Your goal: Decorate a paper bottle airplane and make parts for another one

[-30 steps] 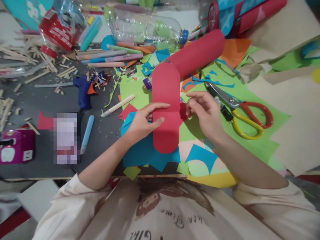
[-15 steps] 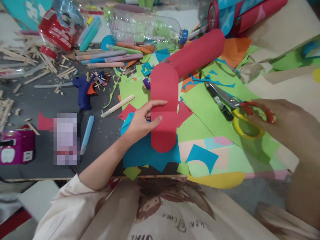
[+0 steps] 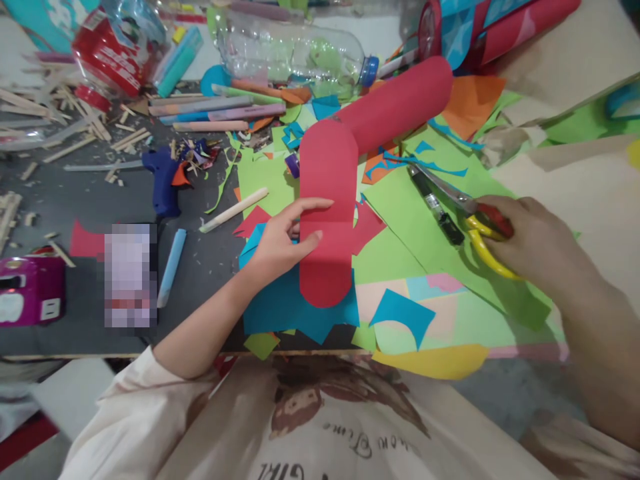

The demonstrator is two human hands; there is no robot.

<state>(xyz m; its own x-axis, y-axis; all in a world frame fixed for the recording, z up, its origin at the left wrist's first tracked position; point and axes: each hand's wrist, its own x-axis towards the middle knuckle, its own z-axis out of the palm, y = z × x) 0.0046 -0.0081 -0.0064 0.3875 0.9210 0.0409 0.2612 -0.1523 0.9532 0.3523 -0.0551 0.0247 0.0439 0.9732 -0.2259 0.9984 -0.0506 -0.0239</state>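
Observation:
A long red paper piece (image 3: 327, 173) with rounded ends lies in the middle, creased across. My left hand (image 3: 285, 240) grips its left edge, thumb and index finger on top and the other fingers curled, partly hidden. Over to the right, my right hand (image 3: 525, 243) is closed around the red and yellow handles of the scissors (image 3: 463, 200), blades pointing away to the upper left. Beside the blades lies a black utility knife (image 3: 437, 213) on green paper (image 3: 395, 207). A red paper tube (image 3: 395, 103) rests just beyond the red piece.
Blue paper (image 3: 295, 307) lies under the red piece. To the left are a blue glue gun (image 3: 163, 183), a blurred-out phone-like object (image 3: 130, 277), a light blue marker (image 3: 173, 267) and a purple box (image 3: 33, 290). A clear plastic bottle (image 3: 295, 57) and several markers lie further back.
My right hand has moved slightly left and wrapped around the scissors' handles, turning them a little. My left hand stays on the red paper piece.

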